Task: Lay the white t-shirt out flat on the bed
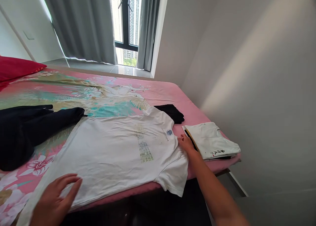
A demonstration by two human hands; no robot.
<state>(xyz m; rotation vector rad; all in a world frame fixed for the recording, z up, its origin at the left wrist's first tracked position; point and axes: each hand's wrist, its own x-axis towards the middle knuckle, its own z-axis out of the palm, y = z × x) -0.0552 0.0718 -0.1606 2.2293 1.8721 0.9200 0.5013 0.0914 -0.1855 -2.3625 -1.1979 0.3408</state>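
Observation:
A white T-shirt (pixel 118 147) lies spread flat on the bed, its collar toward the right and its hem toward the left. Printed text and a small blue emblem mark its front. My right hand (pixel 185 143) is at the shoulder beside the collar, its bent fingers closed on the fabric edge. Over the near hem corner, my left hand (pixel 58 198) is open, thumb and index finger apart; whether it touches the cloth is unclear. Right of the collar sits a stack of folded shirts (pixel 209 138) with a white one on top.
A folded black garment (pixel 170 112) lies beyond the collar. Dark clothing (pixel 32 127) is heaped at the left on the floral bedsheet (pixel 163 91). A red pillow (pixel 19 68) is at the far left. The bed's near edge runs below the T-shirt; a wall (pixel 259 87) rises at right.

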